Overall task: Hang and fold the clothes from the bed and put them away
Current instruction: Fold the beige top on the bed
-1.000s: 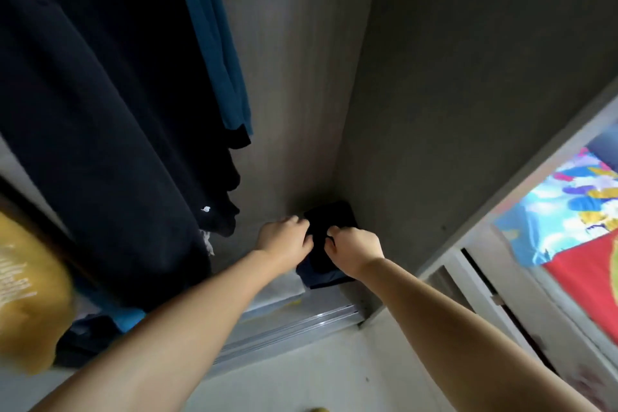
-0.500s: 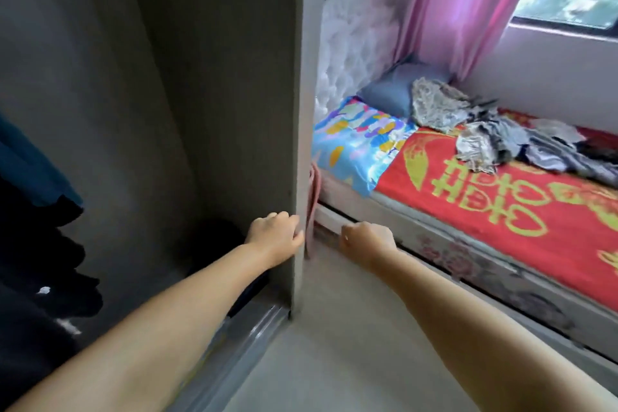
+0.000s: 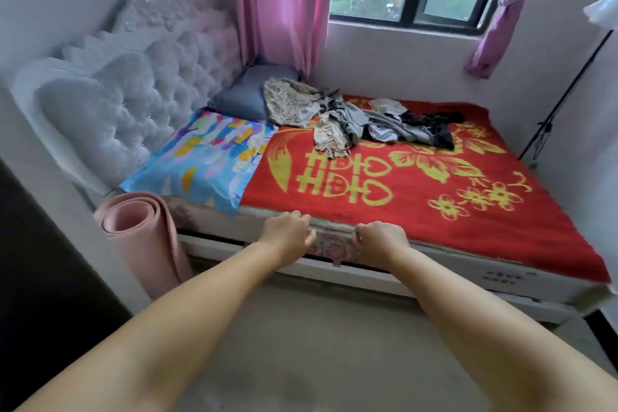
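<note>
A crumpled pile of clothes [image 3: 351, 120], beige, grey and black, lies at the far side of the bed on a red blanket [image 3: 418, 197] with yellow patterns. Both my arms reach forward toward the bed's near edge. My left hand [image 3: 287, 231] and my right hand [image 3: 381, 241] hover side by side just in front of that edge, fingers loosely curled and holding nothing. The clothes are well beyond both hands.
A colourful blue pillow [image 3: 207, 157] and a grey pillow [image 3: 240, 97] lie by the white tufted headboard [image 3: 133, 94]. A rolled pink mat [image 3: 143, 237] leans at the bed's left corner. The wardrobe's dark side [image 3: 33, 278] is at left. A black stand [image 3: 561, 94] is at right.
My view swung from inside the wardrobe, where both hands pressed a folded dark garment, round to the bed. Both hands let go of it and now hover empty by the bed edge.
</note>
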